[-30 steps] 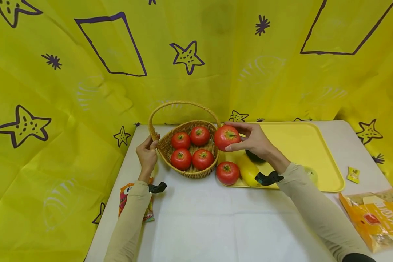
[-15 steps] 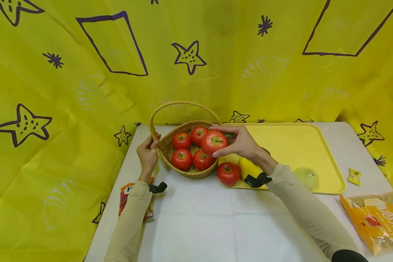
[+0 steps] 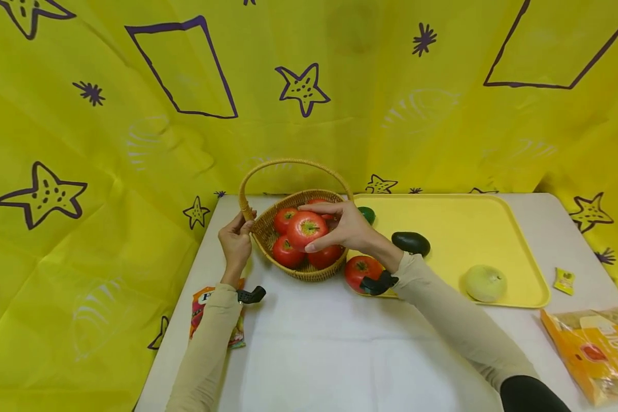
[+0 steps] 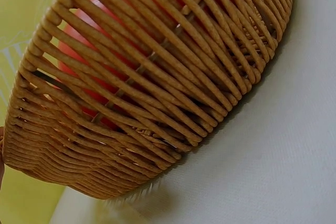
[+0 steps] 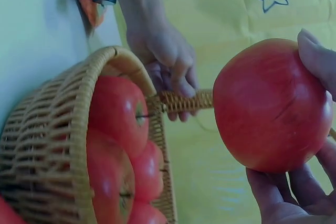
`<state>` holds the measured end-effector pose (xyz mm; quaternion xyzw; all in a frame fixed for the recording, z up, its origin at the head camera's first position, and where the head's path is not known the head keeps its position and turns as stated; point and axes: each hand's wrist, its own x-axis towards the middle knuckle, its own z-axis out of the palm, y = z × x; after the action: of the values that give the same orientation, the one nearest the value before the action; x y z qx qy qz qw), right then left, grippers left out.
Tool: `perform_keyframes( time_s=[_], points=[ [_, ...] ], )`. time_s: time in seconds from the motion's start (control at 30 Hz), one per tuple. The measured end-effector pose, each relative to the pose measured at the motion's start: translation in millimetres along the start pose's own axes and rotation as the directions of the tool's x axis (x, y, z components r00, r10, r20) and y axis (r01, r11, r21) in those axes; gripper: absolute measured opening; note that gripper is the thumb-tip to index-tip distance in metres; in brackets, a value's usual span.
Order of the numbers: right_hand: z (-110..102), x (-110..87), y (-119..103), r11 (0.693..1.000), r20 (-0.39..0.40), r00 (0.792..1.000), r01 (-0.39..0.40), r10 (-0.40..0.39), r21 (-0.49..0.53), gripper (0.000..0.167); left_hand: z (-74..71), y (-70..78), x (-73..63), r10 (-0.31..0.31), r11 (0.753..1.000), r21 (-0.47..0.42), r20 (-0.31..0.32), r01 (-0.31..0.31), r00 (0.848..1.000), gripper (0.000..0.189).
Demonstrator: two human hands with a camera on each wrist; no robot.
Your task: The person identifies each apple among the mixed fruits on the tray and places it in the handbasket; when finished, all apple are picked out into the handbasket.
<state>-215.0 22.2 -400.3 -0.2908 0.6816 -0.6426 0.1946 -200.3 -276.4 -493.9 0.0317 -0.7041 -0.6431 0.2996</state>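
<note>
My left hand (image 3: 236, 243) grips the wicker basket (image 3: 313, 276) at the left foot of its arched handle (image 3: 294, 162). Inside the basket lie several red apples (image 3: 288, 253), partly covered by my right hand (image 3: 351, 229) in the head view. That hand holds another red apple (image 3: 306, 230) over the basket, thumb on one side and fingers on the other. The right wrist view shows this held apple (image 5: 270, 106) apart from the apples (image 5: 118, 114) below the rim. In the left wrist view, red shows through the woven side (image 4: 152, 98).
A yellow tray (image 3: 525, 252) carries a dark oval fruit (image 3: 411, 243), a green item (image 3: 367, 214) and a pale round fruit (image 3: 486, 283). One apple (image 3: 361, 270) sits at its left edge. Packets (image 3: 563, 280) and an orange bag (image 3: 599, 352) lie right; a snack bag (image 3: 201, 303) lies under my left arm.
My right hand has carried its apple leftward from the basket's right edge to over its middle, uncovering the dark oval fruit on the tray. My left hand keeps its grip on the handle.
</note>
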Motion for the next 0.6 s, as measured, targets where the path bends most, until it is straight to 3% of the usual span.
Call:
perform_keyframes(
  time_s=[0.4, 0.6],
  points=[
    [21.9, 33.0, 11.3, 0.996, -0.07, 0.995, -0.077, 0.073, -0.051, 0.075, 0.5, 2.2, 0.1, 0.02, 1.0, -0.011, 0.013, -0.02, 1.0, 0.035],
    [25.7, 44.6, 16.9, 0.99, -0.083, 0.988, -0.135, 0.131, -0.04, 0.076, 0.4, 2.5, 0.8, -0.003, 0.999, -0.032, 0.006, 0.003, 1.0, 0.035]
  ],
)
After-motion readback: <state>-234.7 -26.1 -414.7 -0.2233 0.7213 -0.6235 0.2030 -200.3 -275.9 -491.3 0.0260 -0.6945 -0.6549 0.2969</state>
